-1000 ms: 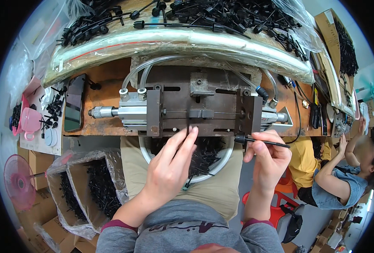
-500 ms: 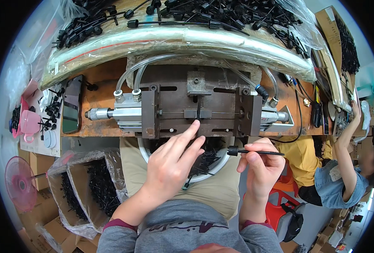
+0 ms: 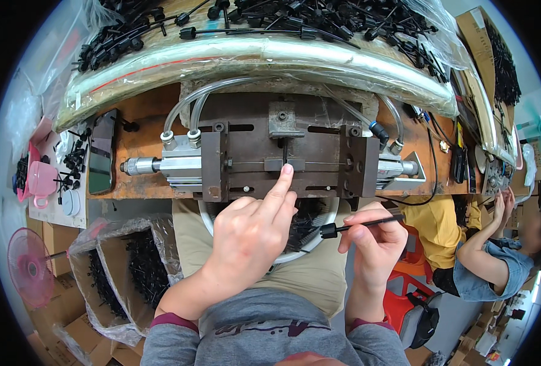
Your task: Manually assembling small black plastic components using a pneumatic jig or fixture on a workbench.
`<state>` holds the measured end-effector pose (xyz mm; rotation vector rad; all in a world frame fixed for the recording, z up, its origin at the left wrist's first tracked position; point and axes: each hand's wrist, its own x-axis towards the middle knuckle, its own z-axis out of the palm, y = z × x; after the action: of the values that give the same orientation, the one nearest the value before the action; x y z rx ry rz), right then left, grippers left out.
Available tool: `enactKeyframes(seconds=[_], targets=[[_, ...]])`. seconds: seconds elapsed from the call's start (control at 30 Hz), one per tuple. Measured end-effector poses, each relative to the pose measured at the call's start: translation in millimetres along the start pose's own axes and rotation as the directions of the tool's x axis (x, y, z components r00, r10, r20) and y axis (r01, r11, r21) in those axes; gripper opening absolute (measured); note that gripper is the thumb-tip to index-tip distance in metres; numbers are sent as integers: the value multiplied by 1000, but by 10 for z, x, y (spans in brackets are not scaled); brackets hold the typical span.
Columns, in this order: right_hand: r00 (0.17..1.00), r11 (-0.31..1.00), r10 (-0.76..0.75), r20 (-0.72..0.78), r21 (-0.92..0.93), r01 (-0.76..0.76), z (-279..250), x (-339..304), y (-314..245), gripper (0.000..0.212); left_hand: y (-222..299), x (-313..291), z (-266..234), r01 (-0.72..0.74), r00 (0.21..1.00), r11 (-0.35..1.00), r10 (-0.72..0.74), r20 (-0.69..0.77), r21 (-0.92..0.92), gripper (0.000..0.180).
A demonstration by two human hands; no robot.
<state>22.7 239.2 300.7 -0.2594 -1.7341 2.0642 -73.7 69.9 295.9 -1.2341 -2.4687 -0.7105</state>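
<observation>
The left hand, index finger out and holding nothing, is pressing at the press fixture centre; the right hand is pinching a black tie nearby. If the rams close, that fingertip is probably getting caught.

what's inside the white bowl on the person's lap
The white bowl holds a heap of small black plastic parts. The left hand covers most of the bowl, and the metal press fixture hides its far rim, so the fill level is unclear.
</observation>
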Motion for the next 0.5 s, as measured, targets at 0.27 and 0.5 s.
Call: enactKeyframes(seconds=[0.27,0.5], targets=[[982,982,187,-25,-29,-188,33,-1,-2,15,-1,27,-7,31,1000,999,-31,-3,-12,23],[980,978,195,-34,-70,-197,78,-14,21,20,-11,-15,-55,-2,1000,975,-3,-20,-222,34]])
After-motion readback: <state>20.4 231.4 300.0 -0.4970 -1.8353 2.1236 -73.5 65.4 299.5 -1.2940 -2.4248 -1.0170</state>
